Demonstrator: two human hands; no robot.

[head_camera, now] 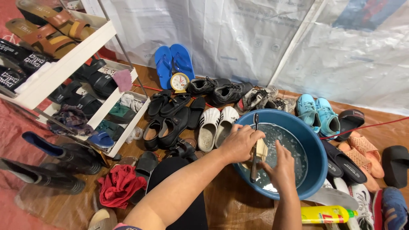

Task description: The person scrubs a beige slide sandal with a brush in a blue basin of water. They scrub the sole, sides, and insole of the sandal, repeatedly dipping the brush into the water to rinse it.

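A round blue basin (315, 147) of soapy water sits on the brown floor sheet in front of me. My left hand (239, 144) is over its near-left rim, closed around a dark long-handled brush (254, 164) that stands nearly upright. My right hand (282, 166) is over the water just right of the brush. Its fingers grip a small pale tan item (261, 150), partly hidden between both hands; I cannot tell what it is.
A white shoe rack (68, 64) with sandals stands at the left, dark boots (51, 164) below it. Shoes ring the basin: white clogs (215, 125), teal trainers (317, 111), blue flip-flops (174, 64), a small clock (180, 82). A red cloth (119, 185) and a yellow bottle (326, 214) lie near me.
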